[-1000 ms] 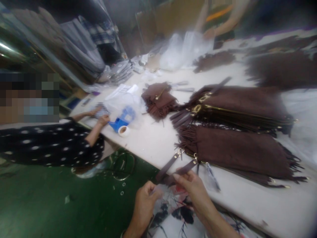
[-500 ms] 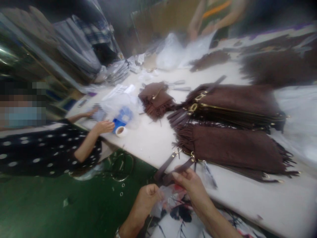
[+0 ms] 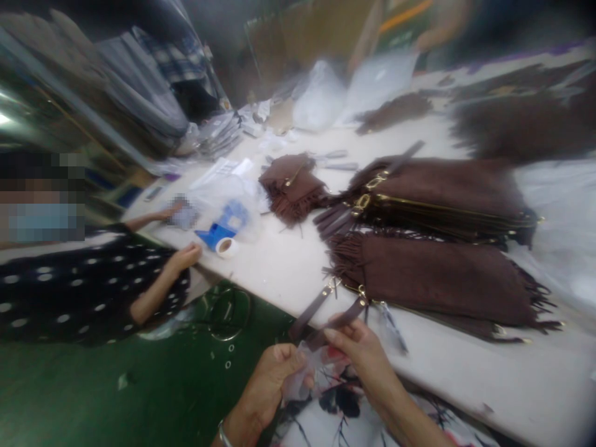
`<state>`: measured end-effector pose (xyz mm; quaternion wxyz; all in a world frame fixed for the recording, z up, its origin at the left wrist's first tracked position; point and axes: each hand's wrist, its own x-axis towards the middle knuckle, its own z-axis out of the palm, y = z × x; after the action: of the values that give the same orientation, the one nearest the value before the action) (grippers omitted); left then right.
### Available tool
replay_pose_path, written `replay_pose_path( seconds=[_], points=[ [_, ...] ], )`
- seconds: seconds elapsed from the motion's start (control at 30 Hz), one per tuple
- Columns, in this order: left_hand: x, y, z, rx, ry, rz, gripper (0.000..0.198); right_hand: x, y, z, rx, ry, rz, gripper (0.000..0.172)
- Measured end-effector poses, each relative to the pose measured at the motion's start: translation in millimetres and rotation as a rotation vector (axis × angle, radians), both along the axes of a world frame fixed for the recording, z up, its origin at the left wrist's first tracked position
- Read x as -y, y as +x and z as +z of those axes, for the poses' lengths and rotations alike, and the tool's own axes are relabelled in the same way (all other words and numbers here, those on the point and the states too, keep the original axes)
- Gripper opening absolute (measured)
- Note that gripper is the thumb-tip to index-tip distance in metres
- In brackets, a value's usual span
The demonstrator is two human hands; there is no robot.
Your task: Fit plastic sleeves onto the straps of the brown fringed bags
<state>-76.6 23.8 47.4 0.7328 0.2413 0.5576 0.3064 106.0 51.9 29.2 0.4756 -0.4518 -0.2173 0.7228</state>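
My left hand (image 3: 274,375) is closed on a small clear plastic bag (image 3: 298,379) just off the table's front edge. My right hand (image 3: 356,341) pinches a dark brown strap (image 3: 342,318) that hangs from a gold clasp. That strap belongs to a brown suede bag (image 3: 442,279) with fringes and a zip, lying on the white table. The strap's end reaches down toward the mouth of the plastic bag; whether it is inside I cannot tell. A second strap (image 3: 310,310) lies loose over the edge beside it.
Behind lies a stack of brown bags (image 3: 447,186), with a smaller fringed bundle (image 3: 293,186) to its left. A co-worker in a dotted top (image 3: 69,279) sits at left near a tape roll (image 3: 226,248). Another person handles clear plastic (image 3: 382,77) at the back.
My left hand has shifted slightly, and the plastic bag in it now sits higher beside the strap. The co-worker's near hand has drawn back from the blue packet.
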Motion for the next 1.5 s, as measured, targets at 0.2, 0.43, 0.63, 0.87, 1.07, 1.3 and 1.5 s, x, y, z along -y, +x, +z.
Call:
replay_pose_path(
  seconds=[0.2, 0.43, 0.63, 0.87, 1.07, 1.3, 1.5],
  points=[
    [0, 2, -0.7, -0.048, 0.018, -0.003, 0.033, -1, 1, -0.5, 0.074, -0.025, 0.038, 0.037],
    [-4, 6, -4.4, -0.24, 0.139, -0.06, 0.031, -2, 8, -5.1, 0.08, 0.007, 0.089, 0.033],
    [-3, 6, 4.9, -0.555, 0.36, -0.189, 0.023, -2, 4, -7.6, 0.101, 0.003, 0.06, 0.033],
    [2, 8, 12.9, -0.737, 0.523, -0.28, 0.022, -2, 1, -12.0, 0.115, 0.028, -0.005, 0.035],
    [2, 11, 12.1, -0.802, 0.563, -0.298, 0.022, -1, 3, -7.4, 0.118, -0.02, 0.058, 0.034],
    [8, 13, 5.6, -1.146, 0.904, -0.453, 0.018, -1, -4, -11.3, 0.085, -0.081, -0.016, 0.042],
    [9, 14, -1.4, -1.385, 1.154, -0.527, 0.015, -1, -3, -5.2, 0.135, -0.05, -0.017, 0.038]
  ],
)
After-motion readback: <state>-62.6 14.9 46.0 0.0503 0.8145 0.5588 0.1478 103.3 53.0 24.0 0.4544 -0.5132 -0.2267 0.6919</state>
